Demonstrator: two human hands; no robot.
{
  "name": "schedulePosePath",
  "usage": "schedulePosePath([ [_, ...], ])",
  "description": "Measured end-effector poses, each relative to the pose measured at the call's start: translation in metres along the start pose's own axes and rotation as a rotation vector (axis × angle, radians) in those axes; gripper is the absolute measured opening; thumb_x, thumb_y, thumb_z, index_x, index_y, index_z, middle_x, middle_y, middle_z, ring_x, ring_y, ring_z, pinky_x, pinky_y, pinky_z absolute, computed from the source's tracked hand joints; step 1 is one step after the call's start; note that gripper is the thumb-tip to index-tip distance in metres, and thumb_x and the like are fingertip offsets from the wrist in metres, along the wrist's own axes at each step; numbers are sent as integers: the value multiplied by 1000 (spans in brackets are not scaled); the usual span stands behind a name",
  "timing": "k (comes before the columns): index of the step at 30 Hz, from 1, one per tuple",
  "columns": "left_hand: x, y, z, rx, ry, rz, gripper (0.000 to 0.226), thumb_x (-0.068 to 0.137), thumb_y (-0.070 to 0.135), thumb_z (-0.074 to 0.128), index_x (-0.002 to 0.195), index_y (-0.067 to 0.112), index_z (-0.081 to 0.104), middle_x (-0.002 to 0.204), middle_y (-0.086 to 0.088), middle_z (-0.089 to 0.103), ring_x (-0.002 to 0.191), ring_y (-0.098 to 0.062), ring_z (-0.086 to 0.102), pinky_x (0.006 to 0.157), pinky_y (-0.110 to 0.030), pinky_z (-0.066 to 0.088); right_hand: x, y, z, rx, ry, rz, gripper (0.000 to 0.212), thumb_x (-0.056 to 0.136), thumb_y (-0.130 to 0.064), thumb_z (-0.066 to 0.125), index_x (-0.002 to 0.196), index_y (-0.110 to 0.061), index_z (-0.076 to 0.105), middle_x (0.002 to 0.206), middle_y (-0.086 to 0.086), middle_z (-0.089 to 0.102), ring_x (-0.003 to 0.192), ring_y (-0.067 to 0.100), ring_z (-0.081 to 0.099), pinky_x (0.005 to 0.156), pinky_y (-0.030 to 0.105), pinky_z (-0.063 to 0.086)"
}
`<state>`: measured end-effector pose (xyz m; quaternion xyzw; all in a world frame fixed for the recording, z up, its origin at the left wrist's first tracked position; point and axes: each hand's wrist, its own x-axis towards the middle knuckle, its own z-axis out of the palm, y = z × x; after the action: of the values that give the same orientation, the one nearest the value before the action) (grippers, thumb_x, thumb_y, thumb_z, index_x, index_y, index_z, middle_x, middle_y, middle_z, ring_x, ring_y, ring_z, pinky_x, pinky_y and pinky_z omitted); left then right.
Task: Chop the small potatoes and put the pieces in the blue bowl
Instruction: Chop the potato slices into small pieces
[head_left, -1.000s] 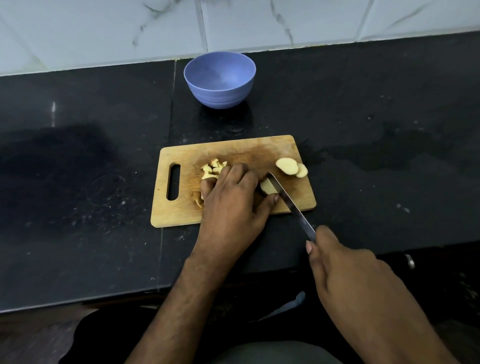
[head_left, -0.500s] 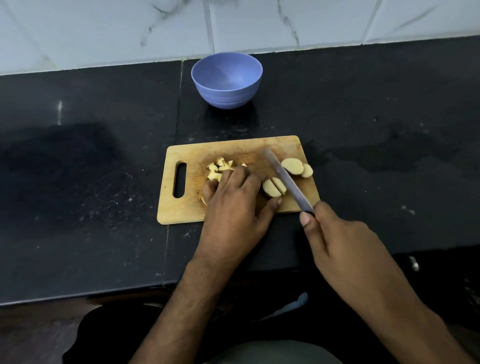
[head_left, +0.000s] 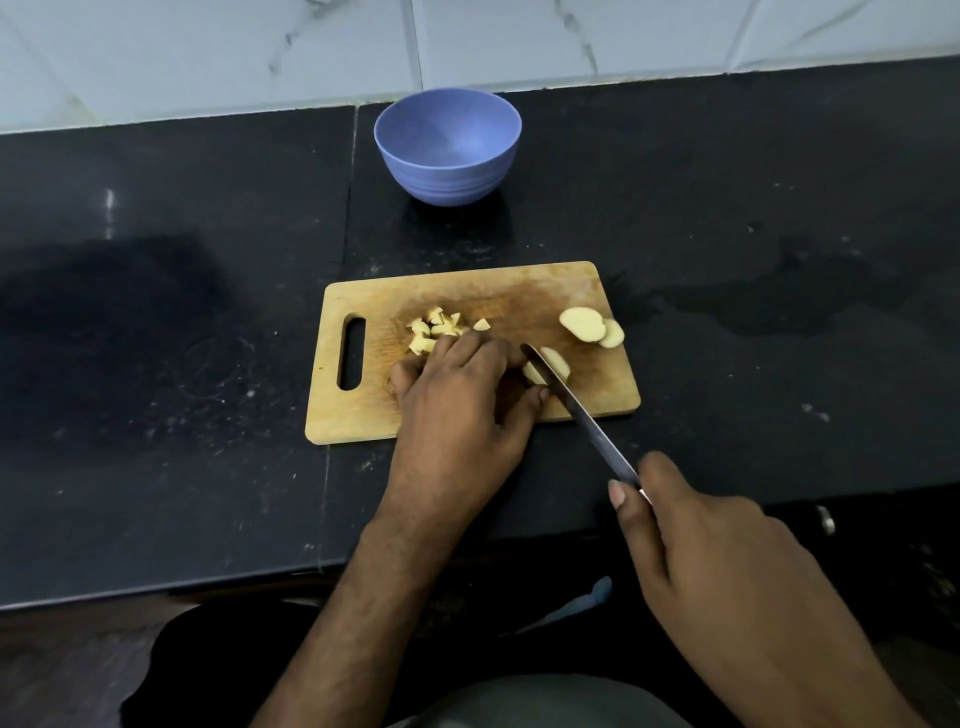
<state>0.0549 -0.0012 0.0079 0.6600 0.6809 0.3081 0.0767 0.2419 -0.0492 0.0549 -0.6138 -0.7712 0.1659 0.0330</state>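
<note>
A wooden cutting board (head_left: 457, 291) lies on the black counter. On it, a small heap of chopped potato pieces (head_left: 439, 327) sits at the middle left and two potato slices (head_left: 589, 326) lie at the right edge. My left hand (head_left: 462, 400) presses down on a potato piece (head_left: 550, 366) at the board's front. My right hand (head_left: 727, 582) grips a knife (head_left: 576, 410), its blade tip resting across that piece. The blue bowl (head_left: 448, 145) stands behind the board and looks empty.
A white marbled tile wall (head_left: 467, 47) runs along the back of the black counter (head_left: 779, 234). Wet patches darken the counter to the left and right of the board. The counter's front edge is just below my wrists.
The knife went forward across the board half a second ago and has now drawn back toward me through the potato piece. My left hand has stayed on the potato.
</note>
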Motion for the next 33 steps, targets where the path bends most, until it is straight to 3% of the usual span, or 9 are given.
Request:
schedulePosePath([
  [7, 1, -1, 0, -29, 0, 0, 21, 85, 39, 75, 102, 28, 70, 112, 18, 63, 109, -5, 53, 93, -33, 25, 9, -4, -3, -44, -51, 12, 20, 99, -51, 14, 91, -36, 24, 63, -4, 53, 52, 6, 52, 52, 24, 47],
  [13, 2, 0, -1, -48, 13, -21, 17, 83, 38, 75, 96, 30, 67, 105, 18, 61, 104, -5, 53, 91, -31, 25, 36, -15, 14, -97, 3, -45, 13, 105, -36, 29, 94, -31, 25, 65, -6, 44, 53, 6, 41, 45, 26, 31],
  [18, 2, 5, -1, 10, -10, -33, 25, 84, 48, 62, 102, 31, 60, 105, 17, 55, 105, -5, 49, 93, -33, 28, 51, -6, 10, 7, 96, -151, 22, 102, -49, 26, 97, -33, 39, 61, -6, 48, 54, 11, 50, 50, 29, 39],
  [21, 2, 4, 0, 25, -7, -32, 23, 86, 44, 61, 103, 28, 55, 103, 16, 54, 104, -7, 49, 93, -32, 27, 48, 8, 7, 93, 144, -166, 26, 101, -45, 33, 83, -29, 41, 50, -4, 48, 40, 9, 48, 41, 19, 27],
  [25, 1, 5, 0, -20, 9, -34, 24, 85, 34, 62, 102, 26, 48, 98, 15, 52, 97, -8, 49, 93, -32, 26, 39, 19, 10, 113, 202, -107, 29, 101, -42, 36, 76, -27, 35, 45, -3, 43, 36, 9, 45, 39, 17, 24],
  [33, 0, 6, -2, -6, 26, -41, 29, 86, 35, 64, 104, 22, 44, 96, 11, 50, 95, -11, 47, 89, -34, 27, 12, 19, 8, 58, 55, -116, 29, 97, -52, 25, 79, -31, 35, 47, -3, 47, 39, 8, 50, 38, 22, 36],
])
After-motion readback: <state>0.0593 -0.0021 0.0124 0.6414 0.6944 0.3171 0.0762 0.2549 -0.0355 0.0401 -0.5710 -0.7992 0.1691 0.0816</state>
